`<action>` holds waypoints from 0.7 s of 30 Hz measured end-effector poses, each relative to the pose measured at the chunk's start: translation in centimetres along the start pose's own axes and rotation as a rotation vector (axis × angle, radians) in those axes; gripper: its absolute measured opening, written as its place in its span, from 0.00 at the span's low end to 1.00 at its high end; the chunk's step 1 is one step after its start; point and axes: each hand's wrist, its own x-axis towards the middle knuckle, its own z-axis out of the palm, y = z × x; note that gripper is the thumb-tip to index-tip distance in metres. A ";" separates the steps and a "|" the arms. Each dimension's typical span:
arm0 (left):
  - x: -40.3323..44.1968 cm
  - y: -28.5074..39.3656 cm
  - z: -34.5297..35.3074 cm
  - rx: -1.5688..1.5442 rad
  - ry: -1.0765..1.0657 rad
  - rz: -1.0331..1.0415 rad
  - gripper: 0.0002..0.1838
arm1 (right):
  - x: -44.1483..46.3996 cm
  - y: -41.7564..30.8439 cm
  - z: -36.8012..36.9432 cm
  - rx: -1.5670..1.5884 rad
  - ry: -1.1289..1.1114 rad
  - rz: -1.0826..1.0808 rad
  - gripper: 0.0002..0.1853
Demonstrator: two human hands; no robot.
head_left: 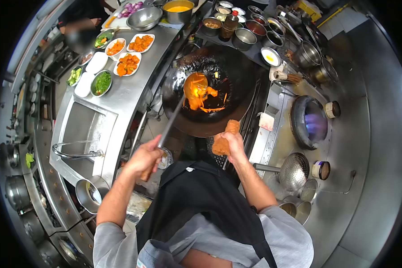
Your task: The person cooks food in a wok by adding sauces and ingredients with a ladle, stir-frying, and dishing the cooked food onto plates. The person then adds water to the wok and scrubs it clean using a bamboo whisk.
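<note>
The left hand (pixel 147 156) was closed round the handle of a long ladle (pixel 171 123); its grip was narrow and held the shaft just above the wooden end. The right hand (pixel 235 145) had its grip closed on a folded orange-brown cloth (pixel 221 146) at the near right rim of a large dark wok (pixel 239 67). Whether a wok handle lay beneath the cloth could not be told.

The wok stood in the far middle of the scene. The ladle's bowl was inside it, left of centre, carrying orange food (pixel 195 90); further pieces and thin strips lay beside it on the wok's oily surface. Whether the bowl touched the wok could not be determined.

On the steel desk (pixel 158 54) to the left were two white dishes of orange pieces, a bowl of chopped greens (pixel 102 83) and, at the far end, a pot of orange liquid (pixel 177 9). A sink (pixel 82 127) was set nearer. To the right, a burner (pixel 315 127) showed blue flame, with a perforated strainer (pixel 295 172) nearer.
</note>
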 end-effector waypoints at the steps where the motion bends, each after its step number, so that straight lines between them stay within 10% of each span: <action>1: 0.6 -0.6 1.3 -0.139 -0.043 -0.028 0.40 | 0.3 0.8 0.2 0.000 0.010 -0.007 0.12; 15: 2.1 -3.7 5.0 -0.919 -0.632 -0.062 0.31 | 0.6 2.7 -1.1 0.062 0.027 0.154 0.14; 21: -1.1 -1.9 3.7 -0.929 -0.482 0.116 0.33 | 0.5 -0.2 -0.1 0.111 -0.036 0.163 0.16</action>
